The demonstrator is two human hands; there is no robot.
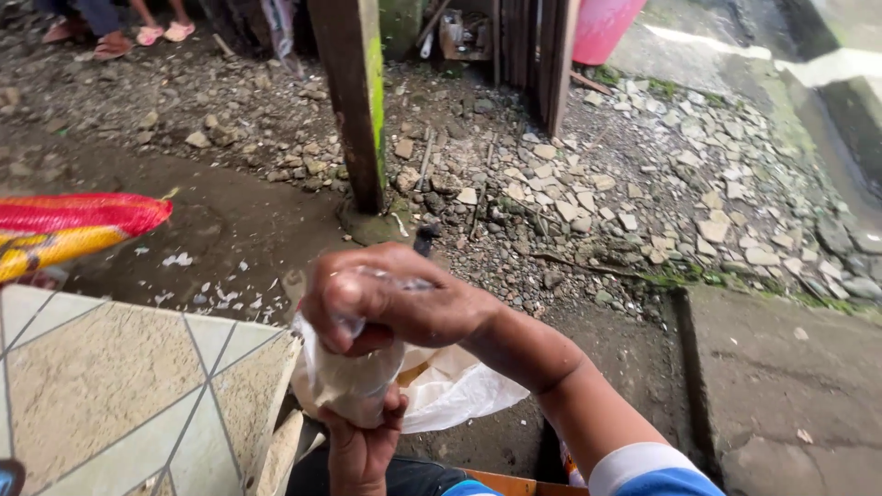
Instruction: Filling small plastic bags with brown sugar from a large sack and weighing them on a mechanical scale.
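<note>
**Two hands on one small filled bag**

One broad stretch of ground point(643, 211) fills most of the view: dark packed earth on the left, loose pale stones and gravel on the right, and a flat concrete slab point(790, 386) at the lower right edge. A tiled counter point(110, 386) with beige tiles and dark grout lines takes up the lower left corner. A dark wooden post point(356, 101) with a green streak rises from the ground near the middle. At the left edge lies a red and yellow woven sack point(64, 225); what it holds cannot be seen. A pink plastic container point(606, 26) stands at the top, cut off by the frame, its inside hidden.

Just beside the counter's edge, a loose white plastic bag point(450, 390) lies crumpled under the forearm, with something tan showing at its mouth.

In front of it sits the small clear plastic bag point(354, 381), packed with a pale whitish filling. The left hand point(363, 450) cups it from below, fingers curled up around its base. The right hand point(386, 298) is closed into a fist over the bag's neck, pinching the gathered plastic.

Far off at the top left, another person's feet in pink sandals point(163, 32) stand on the dirt.
</note>
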